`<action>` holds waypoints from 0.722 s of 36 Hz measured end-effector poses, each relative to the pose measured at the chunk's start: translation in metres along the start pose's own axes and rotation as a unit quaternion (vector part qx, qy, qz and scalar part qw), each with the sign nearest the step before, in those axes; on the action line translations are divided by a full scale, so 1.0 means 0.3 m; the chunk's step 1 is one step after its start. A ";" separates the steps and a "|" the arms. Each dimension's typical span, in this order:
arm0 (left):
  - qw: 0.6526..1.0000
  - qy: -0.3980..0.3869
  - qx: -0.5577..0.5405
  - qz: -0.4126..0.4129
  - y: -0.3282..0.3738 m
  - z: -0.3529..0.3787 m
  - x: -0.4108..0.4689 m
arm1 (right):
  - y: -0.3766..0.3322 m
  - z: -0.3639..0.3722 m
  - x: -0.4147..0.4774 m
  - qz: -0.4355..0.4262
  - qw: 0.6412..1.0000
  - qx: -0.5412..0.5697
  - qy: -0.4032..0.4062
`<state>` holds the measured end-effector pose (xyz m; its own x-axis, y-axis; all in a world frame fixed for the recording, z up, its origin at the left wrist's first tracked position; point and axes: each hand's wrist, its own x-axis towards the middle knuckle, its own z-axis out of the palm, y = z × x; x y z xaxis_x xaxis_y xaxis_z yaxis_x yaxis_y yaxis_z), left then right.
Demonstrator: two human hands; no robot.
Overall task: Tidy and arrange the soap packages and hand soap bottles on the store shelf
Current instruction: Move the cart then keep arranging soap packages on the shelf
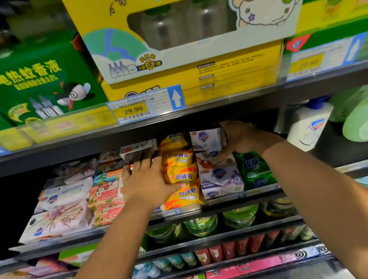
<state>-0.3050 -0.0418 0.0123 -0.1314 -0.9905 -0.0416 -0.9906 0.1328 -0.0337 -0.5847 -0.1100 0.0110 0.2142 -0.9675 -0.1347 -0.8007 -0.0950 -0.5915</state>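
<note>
Right hand (240, 139) grips white soap box (205, 139); left hand (145, 182) lies flat, touching yellow soap packs (180, 162)

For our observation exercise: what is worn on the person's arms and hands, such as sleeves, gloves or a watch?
Nothing worn shows. The left hand and right hand are ungloved, the wrists carry no watch or band, and no sleeve is in view.

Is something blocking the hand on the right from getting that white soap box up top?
No, nothing visible is in the way. The right hand holds the white soap box, which sits on top of its stack beside the yellow soap packs.
</note>
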 end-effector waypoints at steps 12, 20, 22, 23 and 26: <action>1.000 0.000 0.004 0.000 0.002 -0.005 -0.005 | -0.015 0.012 -0.084 -0.067 0.987 -0.102 0.103; 1.000 0.004 0.005 0.005 0.002 -0.005 -0.003 | -0.032 0.006 -0.217 -0.051 0.988 0.068 0.126; 1.000 0.002 0.001 0.005 -0.001 -0.006 -0.004 | -0.039 0.018 -0.277 -0.053 0.981 0.145 0.120; 1.000 0.001 -0.001 0.005 -0.002 -0.006 -0.003 | -0.043 0.025 -0.307 -0.055 0.978 0.161 0.120; 0.999 -0.011 -0.035 0.006 -0.010 -0.008 -0.008 | -0.049 0.053 -0.393 -0.070 0.973 0.182 0.126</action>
<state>-0.3019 -0.0400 0.0148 -0.1438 -0.9875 -0.0640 -0.9892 0.1417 0.0361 -0.5892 0.0094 0.0229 0.1267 -0.9822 0.1386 -0.5118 -0.1844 -0.8391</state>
